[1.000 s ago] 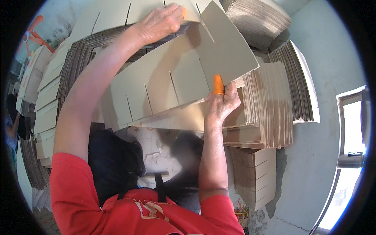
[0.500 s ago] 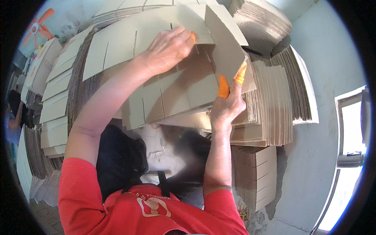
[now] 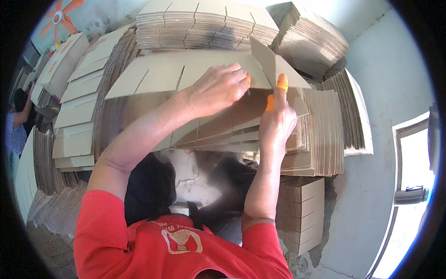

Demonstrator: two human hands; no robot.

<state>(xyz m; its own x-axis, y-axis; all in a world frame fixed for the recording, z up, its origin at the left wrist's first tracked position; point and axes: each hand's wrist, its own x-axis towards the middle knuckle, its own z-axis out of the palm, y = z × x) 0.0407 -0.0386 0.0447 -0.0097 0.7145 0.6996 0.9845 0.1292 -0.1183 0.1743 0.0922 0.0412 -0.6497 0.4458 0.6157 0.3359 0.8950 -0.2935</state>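
My left hand [image 3: 222, 90] pinches the near edge of a long, pale cardboard strip [image 3: 162, 69] with slots cut in it. One fingertip wears an orange cover. My right hand [image 3: 278, 122], with orange covers on its thumb and a finger, grips a shorter cardboard piece [image 3: 265, 58]. That piece stands tilted across the strip's right end, seemingly at a slot; the hands partly hide the joint. Beneath both hands lie more slotted cardboard sheets [image 3: 211, 135], shaded by my arms.
Stacks of slotted cardboard [image 3: 204, 23] stand at the back, with another stack [image 3: 76, 109] on the left. Upright sheets [image 3: 325, 132] are packed at the right, beside the wall [image 3: 371, 88]. An orange fan [image 3: 57, 17] is at the far left. Someone's arm [image 3: 22, 116] shows at the left edge.
The long strip has come lower and nearer, uncovering the back stack. The shorter piece now stands more upright and narrower in view. My hands have shifted slightly right, and the view has moved.
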